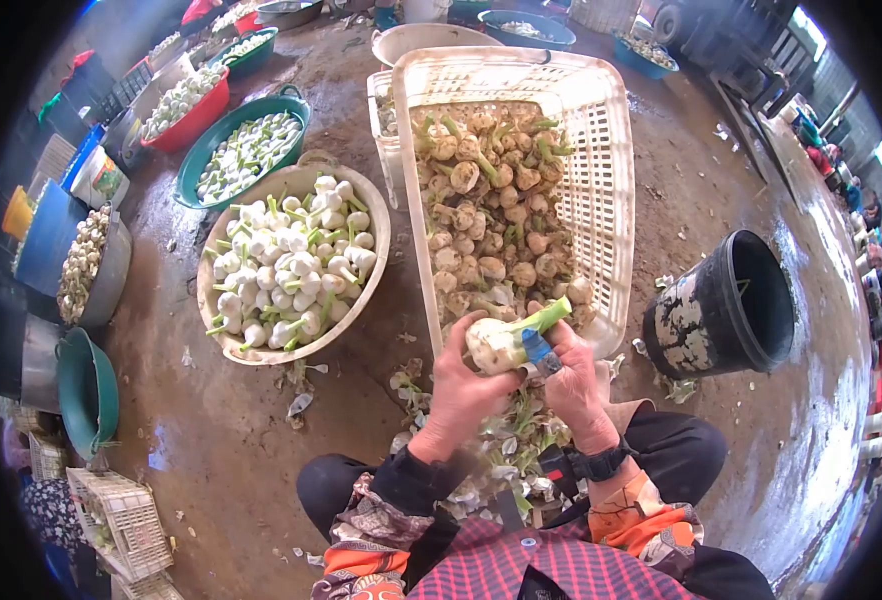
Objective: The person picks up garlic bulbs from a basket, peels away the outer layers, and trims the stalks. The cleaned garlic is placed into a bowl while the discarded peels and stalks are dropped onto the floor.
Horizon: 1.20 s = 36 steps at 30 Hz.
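**1 bulb, in hand above the lap**

1 pale bulb (496, 343) is gripped by the closed left hand (458, 390). A blue-handled knife (535, 350) is clasped in the right hand (573, 375) at its stalk, seemingly for trimming. Peelings (501, 440) lie beneath. Within reach are a white basket (601, 130) of unpeeled stock and a tan bowl (376, 270) of cleaned bulbs.

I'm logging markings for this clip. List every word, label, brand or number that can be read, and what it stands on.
No text can be read.
White tub at far left: coloured label, too blurred to read.
Black bucket: white smears, no lettering.
Blue tool handle in the right hand, bulb in the left hand: no marks visible.
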{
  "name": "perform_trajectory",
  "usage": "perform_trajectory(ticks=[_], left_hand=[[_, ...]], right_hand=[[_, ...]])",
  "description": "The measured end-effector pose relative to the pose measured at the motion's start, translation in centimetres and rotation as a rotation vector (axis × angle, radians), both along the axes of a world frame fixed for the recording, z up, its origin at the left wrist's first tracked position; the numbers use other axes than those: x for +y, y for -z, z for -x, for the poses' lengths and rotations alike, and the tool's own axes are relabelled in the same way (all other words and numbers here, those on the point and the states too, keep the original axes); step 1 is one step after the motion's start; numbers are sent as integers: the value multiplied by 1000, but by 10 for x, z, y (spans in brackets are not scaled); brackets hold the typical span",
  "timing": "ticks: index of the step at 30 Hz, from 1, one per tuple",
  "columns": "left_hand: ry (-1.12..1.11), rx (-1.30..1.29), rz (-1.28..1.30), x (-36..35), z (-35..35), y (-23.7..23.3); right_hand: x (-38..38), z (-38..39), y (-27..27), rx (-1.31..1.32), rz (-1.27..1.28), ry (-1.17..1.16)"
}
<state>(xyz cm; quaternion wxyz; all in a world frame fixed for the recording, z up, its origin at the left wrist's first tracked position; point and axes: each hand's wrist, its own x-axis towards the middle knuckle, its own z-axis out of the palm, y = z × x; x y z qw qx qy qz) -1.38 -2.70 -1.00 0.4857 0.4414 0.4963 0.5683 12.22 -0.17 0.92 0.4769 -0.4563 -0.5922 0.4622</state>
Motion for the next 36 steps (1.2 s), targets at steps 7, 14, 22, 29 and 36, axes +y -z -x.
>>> perform_trajectory(ticks=[7,14,22,29,36], left_hand=[[482,-917,400,0,13,-8],[233,-775,350,4,8,12],[356,-993,357,-1,5,9],[444,-1027,247,-4,6,4],[384,-1013,377,-8,9,13]], right_hand=[[-6,-6,-9,258,143,63],[-2,-14,-8,123,61,57],[-2,-24,-2,660,477,-166],[31,-41,46,941,491,226],[12,-70,68,-466,482,-107]])
